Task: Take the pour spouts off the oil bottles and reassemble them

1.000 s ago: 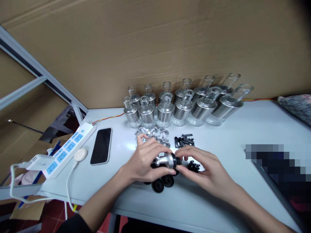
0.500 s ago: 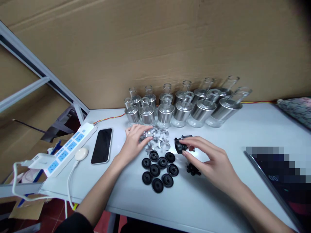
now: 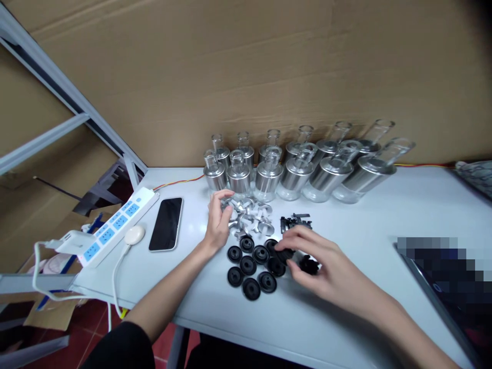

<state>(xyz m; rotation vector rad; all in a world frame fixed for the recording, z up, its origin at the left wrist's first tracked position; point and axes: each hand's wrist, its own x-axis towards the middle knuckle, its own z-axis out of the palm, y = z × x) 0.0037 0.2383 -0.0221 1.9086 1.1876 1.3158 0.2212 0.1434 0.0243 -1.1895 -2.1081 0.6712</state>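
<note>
My right hand (image 3: 323,261) pinches a black round cap (image 3: 284,256) between thumb and fingers, at the right edge of a group of black ribbed discs (image 3: 251,288). Part of the cap is hidden by the fingers. Beside the left side of a pile of silver disc-headed pieces with pale stems (image 3: 265,227) is my left hand (image 3: 219,223). Its fingers are curved, and the thumb stands apart from the index finger. I see nothing held in it. Small black parts (image 3: 309,265) lie under and beside my right hand, with more black pieces (image 3: 295,221) behind it.
Two rows of glass bottles with silver bands (image 3: 268,177) stand along the cardboard wall (image 3: 246,77). At left lie a phone (image 3: 166,224), a power strip (image 3: 119,223) and a white round charger (image 3: 134,235). A dark screen (image 3: 434,287) lies at right.
My right hand has brought the black cap down and nearer to the discs. My left hand has drawn back to the left edge of the silver pile. The view has shifted slightly.
</note>
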